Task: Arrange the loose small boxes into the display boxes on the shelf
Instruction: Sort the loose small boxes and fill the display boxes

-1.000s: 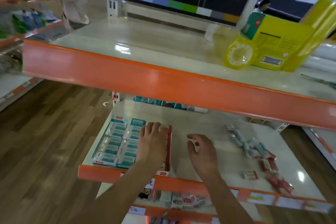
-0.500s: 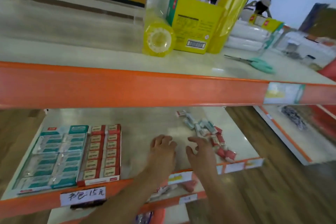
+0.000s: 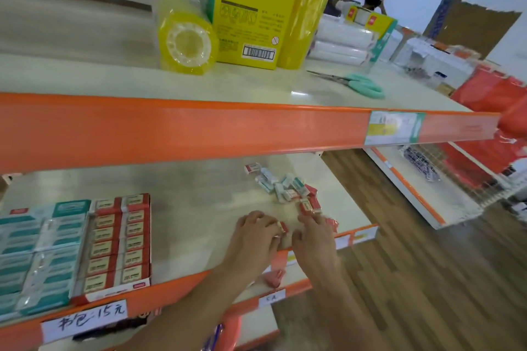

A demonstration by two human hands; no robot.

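Since half a second ago both hands have slid rightward along the shelf [image 3: 199,191], away from the red display box [image 3: 115,245], and now meet at the near end of the scattered pile.

Left of the red display box sits the teal display box [image 3: 37,259], touching it; both look nearly full. Well to the right of the red display box, the left hand [image 3: 253,239] curls its fingers [image 3: 258,222] over a loose red small box [image 3: 283,227], apparently pinching it. Just beyond, the right hand [image 3: 312,239] has its fingers bent down onto the shelf against another red box [image 3: 330,224]; whether they actually grip it cannot be told. Farther right and back from the red display box lies the pile of loose small boxes [image 3: 285,188], teal and red mixed.

The risk is at the shelf's front edge: the hands work right beside it, and a sweeping gather could push a box over. Grabbing mixed colours together could also put a teal box in the red tray.
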